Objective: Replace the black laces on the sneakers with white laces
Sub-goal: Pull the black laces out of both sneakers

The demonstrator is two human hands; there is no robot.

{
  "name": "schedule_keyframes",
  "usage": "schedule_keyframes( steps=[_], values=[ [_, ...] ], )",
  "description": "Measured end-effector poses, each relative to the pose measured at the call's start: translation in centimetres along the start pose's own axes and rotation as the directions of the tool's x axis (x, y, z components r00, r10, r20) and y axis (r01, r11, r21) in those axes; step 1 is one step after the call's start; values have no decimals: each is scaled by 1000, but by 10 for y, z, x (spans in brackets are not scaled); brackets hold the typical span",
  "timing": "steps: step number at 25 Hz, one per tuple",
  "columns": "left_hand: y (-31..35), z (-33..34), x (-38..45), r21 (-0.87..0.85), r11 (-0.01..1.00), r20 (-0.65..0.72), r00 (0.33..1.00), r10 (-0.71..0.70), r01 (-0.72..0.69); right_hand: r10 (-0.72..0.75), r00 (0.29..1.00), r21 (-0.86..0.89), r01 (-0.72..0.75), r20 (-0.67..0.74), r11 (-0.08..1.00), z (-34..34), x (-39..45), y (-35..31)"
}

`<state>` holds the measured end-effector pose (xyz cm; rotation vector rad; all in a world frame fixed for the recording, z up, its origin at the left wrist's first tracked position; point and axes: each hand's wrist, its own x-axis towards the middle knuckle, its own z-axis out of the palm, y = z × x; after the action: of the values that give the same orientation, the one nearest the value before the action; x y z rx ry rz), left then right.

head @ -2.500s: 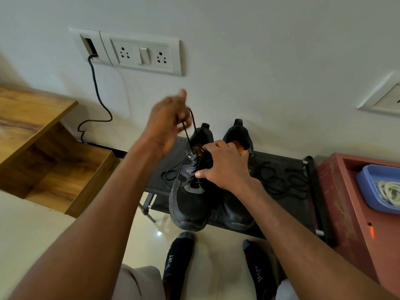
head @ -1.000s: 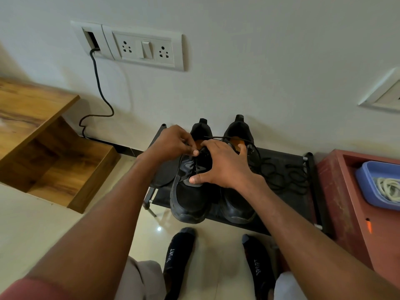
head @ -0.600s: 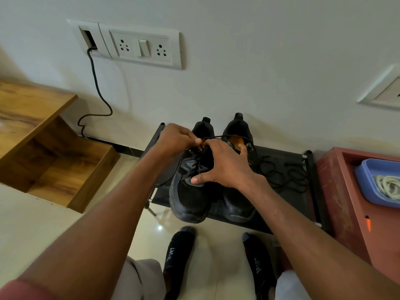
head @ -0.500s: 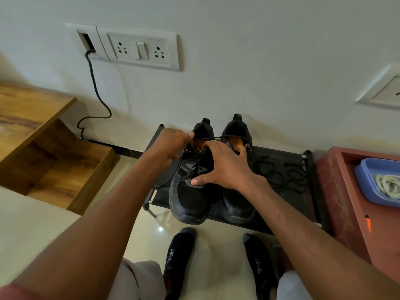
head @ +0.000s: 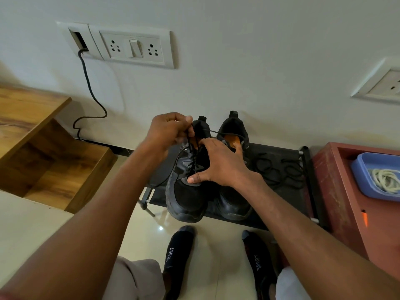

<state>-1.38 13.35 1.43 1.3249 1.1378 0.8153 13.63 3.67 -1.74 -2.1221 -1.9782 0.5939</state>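
My left hand [head: 167, 131] pinches the black lace [head: 190, 146] of the left sneaker [head: 186, 191] just above the tongue, fingers closed on the thin cord. My right hand [head: 218, 165] lies spread over the two shoes, thumb on the grey patch of the left one and fingers reaching toward the collar of the right sneaker [head: 234, 204]; it presses down more than it grips, holding the pair against the pull.

Both sneakers sit side by side on the low black rack [head: 303, 204], toes toward me. The right one looks already unlaced, and a loose black lace [head: 279, 172] lies coiled on the rack beside it. The white laces [head: 384, 177] wait in the blue tray [head: 368, 187] on the red cabinet [head: 337, 191], well apart from the shoes.

I judge the lace to be limp, light and a little slick, so it will slide through the eyelets only if I draw it along its own line. The best place to grip it is close to the eyelet, where there is no slack to bunch. The shoe is light and soft-sided, so it will lift or skid unless I pin it at the midfoot. When threading the white laces, I should hold them by the stiff tips.
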Motion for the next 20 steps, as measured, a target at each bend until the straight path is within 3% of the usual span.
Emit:
schedule_keyframes(
  steps=[1, 2, 3, 5, 6, 8, 9, 10, 11, 12, 13, 14, 15, 16, 18, 20],
  values=[
    [2, 2, -1, -21, 1000, -15, 1000, 5, -5, -1, 1000, -5, 1, 0, 1000, 0, 0, 0],
    [1, 3, 0, 126, 989, -14, 997, 78, -75, -3, 1000, -8, 3, -2, 1000, -1, 0, 0],
    [-1, 3, 1, 374, 911, 18, 984, 178, -172, -4, 1000, -8, 4, -5, 1000, 0, 1, 0],
    [-4, 1, 2, 754, 598, 128, 954, 272, -271, -5, 1000, -5, 5, -14, 1000, 1, 1, -2],
    [-5, 0, 2, 822, 505, 159, 958, 238, -262, -3, 1000, -3, 3, -15, 1000, 2, 1, -2],
    [-7, -2, 7, 850, 477, 150, 972, 183, -222, -3, 1000, -3, 3, -16, 1000, 1, 0, -2],
    [-6, -3, 11, 797, 564, 131, 973, 190, -217, -3, 1000, -4, 3, -18, 1000, 1, 0, -2],
    [-2, -4, 11, 655, 727, 79, 976, 205, -206, -3, 1000, -9, 3, -16, 1000, 0, 0, -2],
    [4, -5, 11, 385, 904, 8, 980, 197, -185, -4, 1000, -15, 3, -13, 1000, 0, 0, -2],
    [13, -7, 9, 50, 986, -44, 986, 159, -157, -5, 1000, -20, 5, -12, 1000, -1, -1, -2],
    [18, -7, 8, -179, 975, -65, 990, 122, -132, -6, 1000, -24, 6, -14, 1000, -1, 0, -2],
    [20, -6, 7, -242, 962, -75, 991, 112, -127, -6, 1000, -28, 6, -14, 1000, -1, 0, -3],
    [20, -5, 6, -140, 980, -80, 988, 132, -142, -6, 1000, -31, 5, -12, 1000, -1, 0, -3],
    [16, -5, 6, 111, 978, -64, 980, 187, -179, -3, 1000, -34, 2, -11, 999, -1, 0, -4],
    [3, -8, 7, 616, 757, 64, 972, 227, -217, 7, 1000, -34, -8, -10, 999, 0, 0, -5],
    [-6, -13, 9, 797, 576, 180, 982, 58, -180, 16, 1000, -47, -17, -19, 999, 1, 0, -5]
  ],
)
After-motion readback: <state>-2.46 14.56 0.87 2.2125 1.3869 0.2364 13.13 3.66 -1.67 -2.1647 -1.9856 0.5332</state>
